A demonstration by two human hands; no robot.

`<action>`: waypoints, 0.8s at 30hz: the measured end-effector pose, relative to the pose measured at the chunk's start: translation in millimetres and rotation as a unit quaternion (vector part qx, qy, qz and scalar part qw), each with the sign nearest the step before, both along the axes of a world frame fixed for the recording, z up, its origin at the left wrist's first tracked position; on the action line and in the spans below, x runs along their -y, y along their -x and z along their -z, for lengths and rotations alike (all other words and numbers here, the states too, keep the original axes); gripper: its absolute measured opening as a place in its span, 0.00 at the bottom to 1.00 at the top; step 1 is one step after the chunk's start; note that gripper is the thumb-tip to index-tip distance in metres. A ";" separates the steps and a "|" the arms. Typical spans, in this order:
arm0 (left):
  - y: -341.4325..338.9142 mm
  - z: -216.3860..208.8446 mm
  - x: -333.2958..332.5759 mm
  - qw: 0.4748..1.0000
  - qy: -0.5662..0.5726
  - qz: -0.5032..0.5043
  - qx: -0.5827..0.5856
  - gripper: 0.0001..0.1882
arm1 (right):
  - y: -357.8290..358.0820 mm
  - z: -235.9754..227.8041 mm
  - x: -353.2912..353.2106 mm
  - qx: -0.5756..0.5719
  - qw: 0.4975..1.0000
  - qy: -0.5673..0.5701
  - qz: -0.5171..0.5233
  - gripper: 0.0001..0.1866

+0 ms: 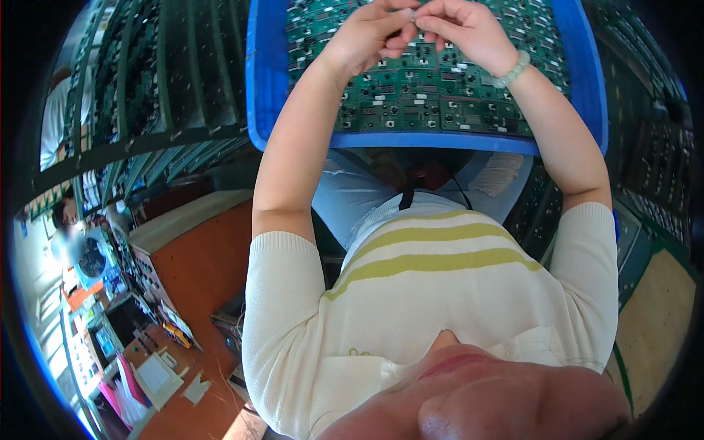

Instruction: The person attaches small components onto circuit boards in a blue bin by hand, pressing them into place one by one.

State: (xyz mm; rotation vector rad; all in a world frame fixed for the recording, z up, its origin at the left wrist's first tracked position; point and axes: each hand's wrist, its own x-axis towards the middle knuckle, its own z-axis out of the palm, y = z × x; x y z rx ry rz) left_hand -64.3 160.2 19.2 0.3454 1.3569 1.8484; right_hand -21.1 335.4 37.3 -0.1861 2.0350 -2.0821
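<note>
I have my two hands raised together over the far part of one blue tray, fingertips meeting. My left hand (370, 37) is half curled, its thumb and forefinger pinched inward; my right hand (473, 33) does the same from its own side. Between them the fingertips grip one small pale piece (413, 16), too tiny for me to tell what it is. It sits above the boards, clear of them.

Below lie the green circuit boards (411, 103), set edge to edge across the blue tray (433, 141). There are dozens of small parts on them, black, white and silver, but I cannot count the boards themselves: their seams are fine and my hands and forearms cover some. Three tray walls show, left, right and near; the far one is out of view.

One pale green beaded bracelet (519, 66) circles my right wrist. My two jeans-clad legs (352, 191) are under the tray's near edge, and at least two olive stripes cross my one cream top (447, 293).

Racks of dark boards stand on two sides, a left rack (147, 143) and a right rack (653, 161). Beyond the left one I see one person in white (57, 121), partly hidden. Lower left stands one brown cabinet (194, 249).
</note>
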 end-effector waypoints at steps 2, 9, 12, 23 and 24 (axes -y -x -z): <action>6.8 27.4 6.3 0.998 -0.022 -0.067 0.000 0.14 | 4.6 -1.3 -6.6 -0.031 0.999 -0.026 -0.024 0.05; 8.7 38.8 2.0 0.992 0.063 -0.093 0.050 0.10 | -13.1 34.8 -36.4 -0.041 0.936 -0.203 -0.285 0.07; 4.6 36.5 -3.3 0.996 0.057 -0.062 0.009 0.09 | -27.5 44.0 -44.1 -0.061 0.911 -0.271 -0.307 0.07; -17.1 35.4 -15.0 0.982 0.149 0.045 -0.106 0.08 | -32.2 38.8 -52.1 -0.199 0.818 -0.432 -0.324 0.06; -18.1 33.3 -17.8 0.977 0.160 0.067 -0.121 0.07 | -33.8 38.4 -53.2 -0.206 0.816 -0.431 -0.326 0.06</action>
